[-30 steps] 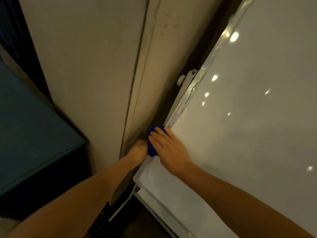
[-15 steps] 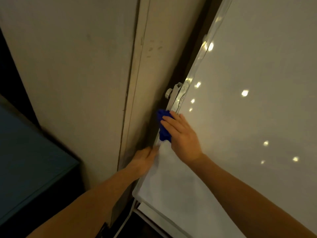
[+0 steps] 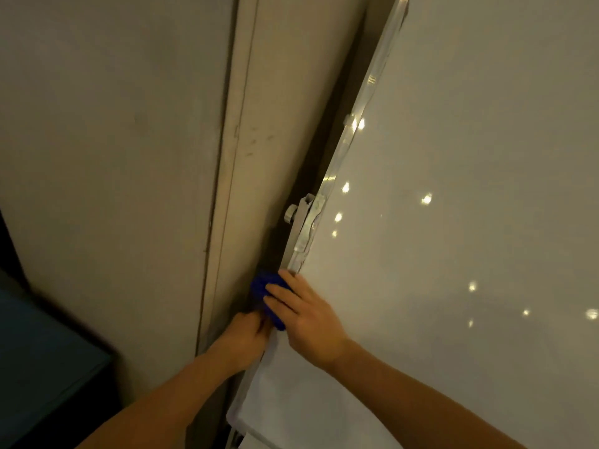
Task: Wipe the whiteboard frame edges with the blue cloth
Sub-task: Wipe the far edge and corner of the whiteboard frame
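Blue cloth point(image 3: 267, 298) on whiteboard frame point(image 3: 348, 142) left edge, abt 7 o'clock of clamp point(image 3: 304, 222). R hand point(image 3: 308, 315) grip presses cloth, fingers flat. L hand point(image 3: 244, 338) grip curled at edge below; can't tell if holding. Advise: wrap cloth round edge, firm even strokes, ease past clamp.

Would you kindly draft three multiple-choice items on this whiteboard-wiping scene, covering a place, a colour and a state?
1. Where is the cloth?
A. on the whiteboard's left frame edge, below the bracket
B. on the cabinet
C. on the floor

2. What colour is the cloth?
A. white
B. blue
C. red

3. How does the right hand hold it?
A. fingers pressing it to the edge
B. dangling loose
C. not touching

Answers: 1 A, it sits on the frame under the bracket; 2 B, deep blue shows; 3 A, fingers lie over it while the left hand grips the edge below.
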{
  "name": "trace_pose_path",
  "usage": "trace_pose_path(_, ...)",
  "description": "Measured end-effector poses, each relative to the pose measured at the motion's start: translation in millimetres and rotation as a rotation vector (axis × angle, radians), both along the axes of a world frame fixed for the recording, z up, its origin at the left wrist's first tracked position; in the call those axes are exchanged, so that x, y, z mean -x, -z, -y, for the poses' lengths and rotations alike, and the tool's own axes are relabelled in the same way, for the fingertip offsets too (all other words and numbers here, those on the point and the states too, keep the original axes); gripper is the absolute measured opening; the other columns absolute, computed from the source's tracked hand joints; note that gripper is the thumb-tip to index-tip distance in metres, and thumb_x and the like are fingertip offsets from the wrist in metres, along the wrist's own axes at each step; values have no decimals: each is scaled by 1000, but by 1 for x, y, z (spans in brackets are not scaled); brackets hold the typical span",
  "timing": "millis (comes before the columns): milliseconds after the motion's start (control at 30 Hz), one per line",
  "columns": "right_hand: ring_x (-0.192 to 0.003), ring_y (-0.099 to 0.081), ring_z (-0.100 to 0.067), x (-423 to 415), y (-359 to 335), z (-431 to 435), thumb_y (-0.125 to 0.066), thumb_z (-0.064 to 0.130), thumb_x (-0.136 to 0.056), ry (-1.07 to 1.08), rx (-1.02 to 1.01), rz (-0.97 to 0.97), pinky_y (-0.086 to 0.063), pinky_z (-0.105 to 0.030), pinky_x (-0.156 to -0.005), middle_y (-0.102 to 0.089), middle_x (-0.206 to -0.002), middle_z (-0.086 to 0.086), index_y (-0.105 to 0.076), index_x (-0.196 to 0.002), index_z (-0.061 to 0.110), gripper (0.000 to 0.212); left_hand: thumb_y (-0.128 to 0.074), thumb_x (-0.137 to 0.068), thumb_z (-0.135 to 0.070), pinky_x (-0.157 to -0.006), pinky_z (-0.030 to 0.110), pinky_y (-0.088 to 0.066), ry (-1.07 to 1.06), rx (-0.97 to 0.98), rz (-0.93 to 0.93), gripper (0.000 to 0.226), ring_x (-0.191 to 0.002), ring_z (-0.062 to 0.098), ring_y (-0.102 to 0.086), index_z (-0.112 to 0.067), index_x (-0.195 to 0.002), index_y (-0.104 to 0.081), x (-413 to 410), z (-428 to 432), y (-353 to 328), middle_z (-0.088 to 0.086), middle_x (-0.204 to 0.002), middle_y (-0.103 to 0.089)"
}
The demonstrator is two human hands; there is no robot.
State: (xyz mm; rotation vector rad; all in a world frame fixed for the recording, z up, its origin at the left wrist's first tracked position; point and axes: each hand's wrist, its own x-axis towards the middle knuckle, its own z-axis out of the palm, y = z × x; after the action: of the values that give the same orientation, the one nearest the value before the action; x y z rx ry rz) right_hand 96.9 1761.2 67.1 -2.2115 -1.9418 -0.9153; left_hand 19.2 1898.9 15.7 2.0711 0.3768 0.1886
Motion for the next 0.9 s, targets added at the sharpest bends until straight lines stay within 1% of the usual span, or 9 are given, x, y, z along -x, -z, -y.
trace_pose_path(67, -139, -39, -33, -15, -27, 5, -81, 6, -73, 31, -50, 18, -29, -46, -116, -58, -138, -10, -61, -129, 11, 60, -50, -96, -34, -61, 29, -54, -28, -182, 16, 18, -62, 10, -61, -28, -81, -59, 1, -8, -17, -4, -72, -64)
trace_pose_path(133, -140, -38, -33, -36, -73, 4, -75, 4, -78, 43, -152, 44, -28, -45, -117, -58, -137, -11, -60, -130, 9, 55, -54, -92, -35, -64, 25, -55, -150, -335, 151, 8, -67, 4, -59, -30, -91, -60, -5, -14, -41, -10, -80, -64)
trace_pose_path(233, -139, -39, -36, -76, -154, -4, -74, 5, -79, 98, -235, 125, -31, -48, -115, -57, -138, -13, -59, -130, 7, 54, -60, -88, -29, -84, 24, -47, -265, -391, 514, 33, -101, 9, -53, -25, -121, -53, -30, -10, -94, -3, -116, -58)
trace_pose_path(300, -139, -37, -39, -91, -195, -13, -78, 6, -77, 159, -212, 142, -32, -52, -114, -56, -140, -13, -58, -132, 7, 58, -63, -84, -33, -91, 26, -39, -304, -427, 622, 52, -118, 16, -44, -20, -131, -45, -52, 0, -134, 2, -132, -48)
trace_pose_path(500, -143, -32, -37, -112, -210, -10, -42, 42, -100, 10, 108, 361, -17, -51, -120, -54, -143, -9, -56, -137, 16, 48, -52, -73, -69, -103, 34, -42, -233, -451, 455, 97, -123, 19, -47, -16, -148, -22, -90, 14, -176, 4, -143, -43)
trace_pose_path(633, -143, -29, -39, -149, -294, -25, -66, 29, -90, 201, 49, 444, -15, -51, -118, -51, -144, -10, -49, -141, 19, 54, -45, -68, -85, -112, 39, -34, -243, -478, 261, 115, -137, 23, -36, -18, -152, -5, -106, 18, -174, 6, -154, -31)
trace_pose_path(733, -145, -21, -40, -146, -273, -25, -55, 40, -95, 174, 91, 360, -14, -54, -118, -45, -149, -9, -40, -147, 25, 56, -45, -64, -86, -105, 39, -41, -288, -459, 299, 113, -130, 25, -45, -15, -149, -22, -121, 17, -179, 7, -146, -42)
trace_pose_path(833, -147, -17, -38, -139, -222, -19, -33, 55, -99, 121, 256, 414, -12, -56, -119, -42, -151, -10, -39, -148, 25, 58, -55, -64, -80, -81, 31, -49, -292, -477, 394, 85, -98, 15, -58, -19, -122, -49, -130, 14, -178, 0, -115, -58)
trace_pose_path(900, -147, -18, -39, -153, -249, -26, -24, 57, -99, 214, 227, 481, -9, -57, -119, -43, -150, -12, -40, -147, 25, 60, -49, -61, -88, -74, 29, -48, -298, -515, 357, 79, -85, 9, -53, -23, -105, -53, -135, 12, -179, -5, -102, -56)
